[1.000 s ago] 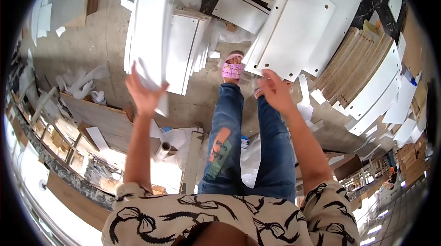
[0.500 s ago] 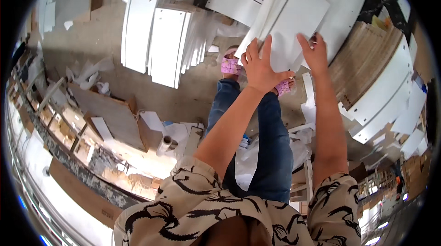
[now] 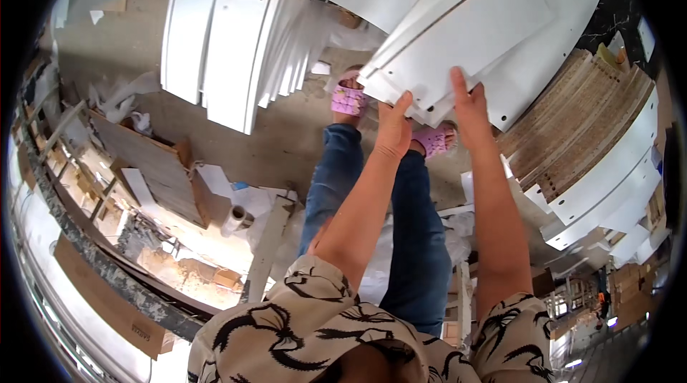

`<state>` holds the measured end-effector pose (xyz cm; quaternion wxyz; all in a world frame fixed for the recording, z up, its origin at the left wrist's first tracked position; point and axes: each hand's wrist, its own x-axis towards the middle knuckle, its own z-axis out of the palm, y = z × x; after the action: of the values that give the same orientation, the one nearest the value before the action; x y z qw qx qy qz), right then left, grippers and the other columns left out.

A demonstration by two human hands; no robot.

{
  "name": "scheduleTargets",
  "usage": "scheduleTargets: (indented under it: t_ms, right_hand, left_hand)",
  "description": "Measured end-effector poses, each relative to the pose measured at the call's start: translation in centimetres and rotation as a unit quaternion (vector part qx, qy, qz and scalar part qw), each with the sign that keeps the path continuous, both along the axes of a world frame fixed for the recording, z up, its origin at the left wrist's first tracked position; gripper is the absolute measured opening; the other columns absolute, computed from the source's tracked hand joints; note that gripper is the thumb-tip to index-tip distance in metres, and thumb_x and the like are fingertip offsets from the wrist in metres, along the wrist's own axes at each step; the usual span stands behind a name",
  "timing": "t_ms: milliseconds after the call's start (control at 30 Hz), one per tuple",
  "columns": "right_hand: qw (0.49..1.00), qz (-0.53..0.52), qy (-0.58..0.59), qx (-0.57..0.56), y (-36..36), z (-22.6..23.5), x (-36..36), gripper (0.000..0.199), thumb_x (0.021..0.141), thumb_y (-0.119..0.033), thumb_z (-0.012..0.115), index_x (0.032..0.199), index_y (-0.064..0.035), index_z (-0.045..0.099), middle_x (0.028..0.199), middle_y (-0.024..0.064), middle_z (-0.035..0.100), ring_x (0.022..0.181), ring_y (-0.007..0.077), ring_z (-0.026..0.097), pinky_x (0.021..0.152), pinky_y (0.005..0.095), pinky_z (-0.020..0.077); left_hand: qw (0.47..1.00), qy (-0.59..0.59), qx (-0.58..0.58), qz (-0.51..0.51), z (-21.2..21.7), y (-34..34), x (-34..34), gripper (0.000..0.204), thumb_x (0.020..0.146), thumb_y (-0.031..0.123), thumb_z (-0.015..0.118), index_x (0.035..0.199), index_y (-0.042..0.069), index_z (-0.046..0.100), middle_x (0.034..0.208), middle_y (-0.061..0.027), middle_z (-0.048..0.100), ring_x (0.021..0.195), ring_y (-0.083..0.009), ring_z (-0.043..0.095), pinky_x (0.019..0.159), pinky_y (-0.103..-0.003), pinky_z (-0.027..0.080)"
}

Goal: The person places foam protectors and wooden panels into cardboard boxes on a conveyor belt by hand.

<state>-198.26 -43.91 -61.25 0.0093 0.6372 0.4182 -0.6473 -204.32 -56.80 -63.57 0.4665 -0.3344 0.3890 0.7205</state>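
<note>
Evidently, your left hand (image 3: 394, 125) and right hand (image 3: 472, 107) grip a grooved white panel (image 3: 472, 29).
Both clasp its near edge; a board stack (image 3: 572, 122) sits right of your right hand.

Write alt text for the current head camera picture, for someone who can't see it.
A person's left hand and right hand hold the near end of a flat white rectangular panel with a dark line. A larger flat white panel with round holes lies beneath; brown-edged white boards are stacked at right.
</note>
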Motion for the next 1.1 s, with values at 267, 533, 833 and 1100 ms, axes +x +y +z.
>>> scheduleTargets:
  t_ms: [267,533,833,1100]
  right_hand:
    - [0.998,-0.059,0.031,0.01,-5.3,2.3,-2.3,0.074,0.08,-0.038,0.065,0.127,0.0064,0.031,0.122,0.0158,0.048,0.109,0.0218,0.048,0.09,0.0311,0.0404]
    - [0.673,0.712,0.018,0.201,4.6,1.1,0.9,0.031,0.082,-0.033,0.049,0.09,-0.0082,0.066,0.088,0.0119,0.064,0.082,0.0272,0.061,0.08,0.0348,0.0457]
    - [0.745,0.404,-0.194,0.495,23.1,-7.9,-0.1,0.076,0.084,-0.056,0.044,0.123,0.0093,0.038,0.118,0.0294,0.048,0.11,0.043,0.046,0.094,0.0426,0.0368]
    - [0.863,0.343,-0.264,0.259,21.2,-3.3,-1.6,0.084,0.078,-0.063,0.044,0.122,0.0086,0.042,0.119,0.0254,0.05,0.112,0.037,0.047,0.094,0.0377,0.0372]
  left_hand:
    - [0.982,0.121,-0.147,-0.019,0.5,-2.7,-1.4,0.066,0.07,0.016,0.072,0.125,0.001,0.039,0.114,-0.0097,0.053,0.1,-0.0222,0.052,0.088,-0.031,0.041]
    - [0.973,0.097,-0.167,-0.127,-0.7,-22.1,-7.8,0.045,0.07,0.025,0.066,0.108,0.005,0.053,0.103,-0.0062,0.057,0.1,-0.0213,0.053,0.089,-0.037,0.039]
    - [0.975,0.056,-0.183,-0.114,-1.9,-24.1,-9.6,0.037,0.07,0.022,0.062,0.101,0.003,0.054,0.1,-0.0065,0.057,0.096,-0.0223,0.053,0.088,-0.036,0.039]
    - [0.978,0.043,-0.173,-0.11,-0.9,-25.6,-11.6,0.039,0.069,0.019,0.063,0.105,0.003,0.054,0.102,-0.0071,0.057,0.098,-0.0236,0.054,0.09,-0.038,0.04]
